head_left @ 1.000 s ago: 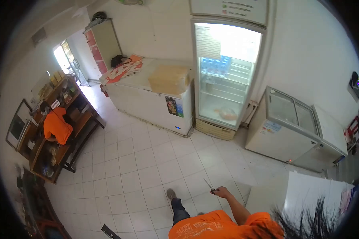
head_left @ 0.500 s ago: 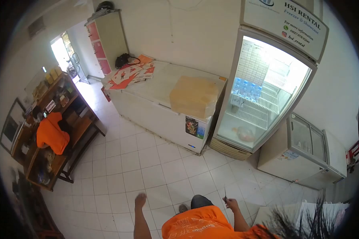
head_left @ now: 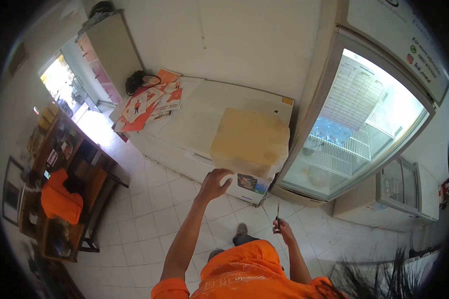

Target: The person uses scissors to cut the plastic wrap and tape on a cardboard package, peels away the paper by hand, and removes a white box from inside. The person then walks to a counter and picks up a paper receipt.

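Observation:
A tan cardboard box [head_left: 251, 141] sits on the white chest freezer [head_left: 194, 119]. My left hand [head_left: 214, 183] is stretched out with fingers apart, reaching up to the box's near lower corner and holding nothing. My right hand [head_left: 282, 228] stays low near my body, closed on a thin pair of scissors [head_left: 277, 214] whose blades point upward. My orange shirt fills the bottom of the view.
A tall glass-door fridge [head_left: 359, 124] stands to the right of the freezer, and a small glass-top freezer [head_left: 406, 192] beyond it. Orange papers [head_left: 149, 102] lie on the freezer's far end. A person in orange [head_left: 61, 202] sits at a wooden desk at left.
I have walked closer to the chest freezer. My left hand rose from my side toward the box. My right hand kept the scissors and turned their blades upright.

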Demonstrator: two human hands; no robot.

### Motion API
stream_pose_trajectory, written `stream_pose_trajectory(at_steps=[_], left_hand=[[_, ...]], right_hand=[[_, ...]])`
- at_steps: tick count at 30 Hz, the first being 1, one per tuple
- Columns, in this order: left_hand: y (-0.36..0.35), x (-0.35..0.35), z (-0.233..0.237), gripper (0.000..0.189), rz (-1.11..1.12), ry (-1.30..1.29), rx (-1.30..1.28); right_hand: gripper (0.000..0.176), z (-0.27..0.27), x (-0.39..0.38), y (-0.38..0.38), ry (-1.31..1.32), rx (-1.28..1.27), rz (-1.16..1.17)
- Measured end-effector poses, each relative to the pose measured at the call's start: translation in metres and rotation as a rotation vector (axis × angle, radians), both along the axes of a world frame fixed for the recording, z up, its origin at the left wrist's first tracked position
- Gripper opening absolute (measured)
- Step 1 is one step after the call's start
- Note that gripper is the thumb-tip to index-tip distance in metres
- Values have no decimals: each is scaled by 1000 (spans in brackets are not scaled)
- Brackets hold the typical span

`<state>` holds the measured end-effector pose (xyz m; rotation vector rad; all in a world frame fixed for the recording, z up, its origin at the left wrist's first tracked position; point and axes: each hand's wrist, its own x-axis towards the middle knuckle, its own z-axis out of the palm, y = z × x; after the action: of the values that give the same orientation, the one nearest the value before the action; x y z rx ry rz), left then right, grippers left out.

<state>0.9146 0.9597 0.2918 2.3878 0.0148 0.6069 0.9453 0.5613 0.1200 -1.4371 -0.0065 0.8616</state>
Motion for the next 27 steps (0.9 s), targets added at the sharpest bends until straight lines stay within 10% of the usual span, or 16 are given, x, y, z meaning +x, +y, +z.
stream_pose_trajectory(at_steps=[8, 27], left_hand=[[87, 140, -9, 36, -273, 66, 445], [164, 289, -13, 15, -1142, -13, 333]], right_hand=[[69, 83, 62, 84, -149, 211, 68], [81, 146, 30, 236, -240, 32, -395]])
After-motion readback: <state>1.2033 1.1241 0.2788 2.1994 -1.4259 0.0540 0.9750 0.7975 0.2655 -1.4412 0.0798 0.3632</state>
